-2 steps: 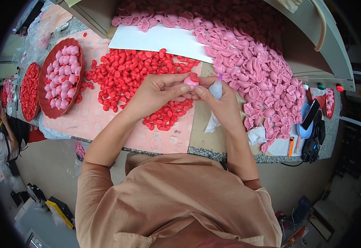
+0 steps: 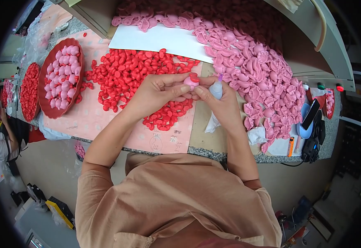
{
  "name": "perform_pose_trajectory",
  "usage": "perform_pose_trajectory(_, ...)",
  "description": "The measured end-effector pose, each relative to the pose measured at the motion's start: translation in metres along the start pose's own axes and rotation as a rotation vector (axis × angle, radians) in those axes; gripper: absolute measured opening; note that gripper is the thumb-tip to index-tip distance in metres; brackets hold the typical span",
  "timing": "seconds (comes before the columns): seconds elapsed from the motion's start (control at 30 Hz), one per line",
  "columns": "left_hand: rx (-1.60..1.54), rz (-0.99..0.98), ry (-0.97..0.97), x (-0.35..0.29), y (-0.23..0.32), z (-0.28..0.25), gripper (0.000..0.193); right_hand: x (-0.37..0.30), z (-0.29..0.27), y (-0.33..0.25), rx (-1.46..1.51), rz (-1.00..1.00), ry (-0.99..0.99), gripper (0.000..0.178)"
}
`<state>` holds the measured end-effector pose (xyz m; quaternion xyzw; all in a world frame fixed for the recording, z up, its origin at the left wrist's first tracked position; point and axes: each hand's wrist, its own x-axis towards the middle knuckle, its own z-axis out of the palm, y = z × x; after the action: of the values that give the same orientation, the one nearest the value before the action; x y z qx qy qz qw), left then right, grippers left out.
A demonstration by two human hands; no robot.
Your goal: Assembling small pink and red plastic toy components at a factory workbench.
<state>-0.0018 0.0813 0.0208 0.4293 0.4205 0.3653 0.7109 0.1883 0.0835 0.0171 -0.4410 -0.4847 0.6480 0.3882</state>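
Between the fingertips of both hands sits a small rounded pink plastic piece (image 2: 190, 83) with a red piece (image 2: 194, 77) against its top. My left hand (image 2: 160, 91) pinches it from the left, thumb in front. My right hand (image 2: 218, 99) is closed too, its thumb and fingertips on the pink piece's right side. Tucked in that same hand is a small translucent squeeze bottle (image 2: 216, 89) with a purple tip pointing up. Below and left of the hands spreads a pile of glossy red pieces (image 2: 126, 74). A heap of pink moulded pieces (image 2: 255, 78) lies to the right.
A scalloped red tray (image 2: 44, 93) at the left holds pink-and-red pieces; another tray of red pieces (image 2: 29, 91) stands beyond it. White tissue (image 2: 256, 135), an orange cutter (image 2: 291, 146), a blue dish (image 2: 305, 129) and a black phone (image 2: 311, 114) lie right. A cabinet wall (image 2: 327, 68) borders the heap.
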Motion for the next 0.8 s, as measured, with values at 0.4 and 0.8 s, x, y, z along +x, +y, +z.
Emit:
perform_pose_trajectory(0.4,0.025,0.022,-0.017,-0.0001,-0.0009,-0.0025,0.038,-0.0008,0.0003,-0.0007,-0.043,-0.017,0.007,0.022)
perform_pose_trajectory(0.8,0.028,0.046,-0.014,0.0004,-0.0028,-0.0037,0.037,-0.0014,0.0021,-0.0030,0.005,-0.014,-0.006,0.022)
